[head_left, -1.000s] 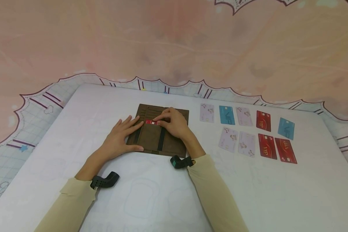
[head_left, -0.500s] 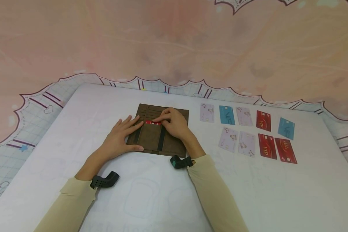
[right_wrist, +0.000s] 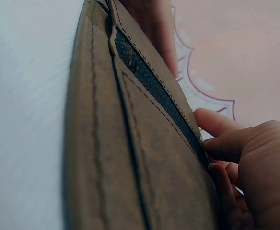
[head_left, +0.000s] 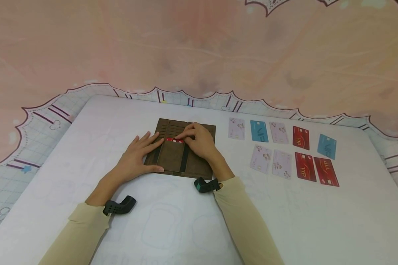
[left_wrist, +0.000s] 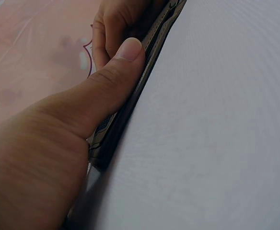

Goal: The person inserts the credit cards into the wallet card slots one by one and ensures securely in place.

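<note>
An open brown wallet [head_left: 172,156] lies on the white table in the head view. Spread across its left side, my left hand [head_left: 136,156] holds it flat with straight fingers, the thumb along its near edge. A red card [head_left: 173,140] sits mostly inside a pocket of the wallet, with only a narrow strip of it showing. My right hand [head_left: 199,140] reaches over the wallet's right half, index finger and thumb curled together at the card's upper edge. In the right wrist view, the wallet's stitched leather [right_wrist: 164,148] hides the card.
Right of the wallet lie several loose cards in two rough rows, among them a pale card [head_left: 236,129], a blue card [head_left: 259,131] and a red VIP card [head_left: 306,166]. A patterned cloth [head_left: 199,55] covers the area behind the table.
My right thumb and index finger have shifted slightly at the pocket, and more of the red card's strip shows between them and my left hand. The left hand stays in place.
</note>
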Demonstrator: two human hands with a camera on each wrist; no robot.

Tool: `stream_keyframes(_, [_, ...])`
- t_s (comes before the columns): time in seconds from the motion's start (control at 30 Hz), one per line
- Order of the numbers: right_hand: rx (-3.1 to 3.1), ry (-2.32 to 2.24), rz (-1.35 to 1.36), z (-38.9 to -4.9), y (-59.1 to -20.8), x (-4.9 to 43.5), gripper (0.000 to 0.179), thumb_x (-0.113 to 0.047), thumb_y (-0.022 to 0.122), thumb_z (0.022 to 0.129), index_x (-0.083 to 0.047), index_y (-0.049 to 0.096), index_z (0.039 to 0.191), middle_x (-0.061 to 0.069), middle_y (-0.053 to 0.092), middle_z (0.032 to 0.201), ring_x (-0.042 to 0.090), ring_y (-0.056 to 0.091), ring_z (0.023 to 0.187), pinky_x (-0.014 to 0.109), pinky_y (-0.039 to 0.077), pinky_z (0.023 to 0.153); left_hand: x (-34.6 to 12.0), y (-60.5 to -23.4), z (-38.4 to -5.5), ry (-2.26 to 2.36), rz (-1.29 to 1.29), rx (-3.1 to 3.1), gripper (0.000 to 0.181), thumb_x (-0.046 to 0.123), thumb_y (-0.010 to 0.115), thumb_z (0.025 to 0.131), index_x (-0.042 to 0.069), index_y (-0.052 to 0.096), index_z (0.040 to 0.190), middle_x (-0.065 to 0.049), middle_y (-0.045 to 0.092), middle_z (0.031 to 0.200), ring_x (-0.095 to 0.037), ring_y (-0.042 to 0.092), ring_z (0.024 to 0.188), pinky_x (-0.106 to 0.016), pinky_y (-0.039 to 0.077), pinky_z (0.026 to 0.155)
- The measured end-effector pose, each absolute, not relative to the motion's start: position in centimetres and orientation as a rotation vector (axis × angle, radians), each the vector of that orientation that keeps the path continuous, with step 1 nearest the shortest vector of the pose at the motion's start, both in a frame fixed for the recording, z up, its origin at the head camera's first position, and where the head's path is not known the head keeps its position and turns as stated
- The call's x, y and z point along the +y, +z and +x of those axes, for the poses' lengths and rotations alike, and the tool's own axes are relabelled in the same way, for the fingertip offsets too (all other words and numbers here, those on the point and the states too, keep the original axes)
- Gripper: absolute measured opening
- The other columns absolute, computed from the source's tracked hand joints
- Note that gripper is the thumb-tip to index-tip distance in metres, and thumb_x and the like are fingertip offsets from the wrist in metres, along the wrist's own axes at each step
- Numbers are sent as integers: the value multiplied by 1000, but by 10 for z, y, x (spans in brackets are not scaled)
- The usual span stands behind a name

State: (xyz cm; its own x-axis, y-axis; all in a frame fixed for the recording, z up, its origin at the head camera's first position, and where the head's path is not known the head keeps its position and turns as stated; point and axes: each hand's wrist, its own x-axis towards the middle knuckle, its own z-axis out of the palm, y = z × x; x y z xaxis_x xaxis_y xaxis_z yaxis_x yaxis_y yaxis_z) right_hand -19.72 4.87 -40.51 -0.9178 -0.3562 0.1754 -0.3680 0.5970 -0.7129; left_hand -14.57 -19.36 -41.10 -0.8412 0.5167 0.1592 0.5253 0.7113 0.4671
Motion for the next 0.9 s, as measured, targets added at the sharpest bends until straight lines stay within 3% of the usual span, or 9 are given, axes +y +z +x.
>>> stream_keyframes(0.2, [-2778, 1267, 649, -197, -406, 49, 22, -7, 59, 94, -17, 79, 96, 1, 58, 108, 17, 54, 98, 33, 44, 83, -194, -411, -146, -804, -882, -2893, 94, 48, 80, 71, 8, 40, 146, -14, 25, 155, -35, 12, 143, -53, 2, 114])
stream_keyframes(0.9, [-2817, 1199, 658, -197, -404, 49, 20, -10, 60, 94, -18, 79, 96, 1, 58, 110, 18, 54, 101, 33, 44, 86, -193, -410, -146, -785, -873, -2909, 94, 48, 80, 72, 7, 40, 146, -14, 25, 155, -35, 11, 144, -53, 2, 114])
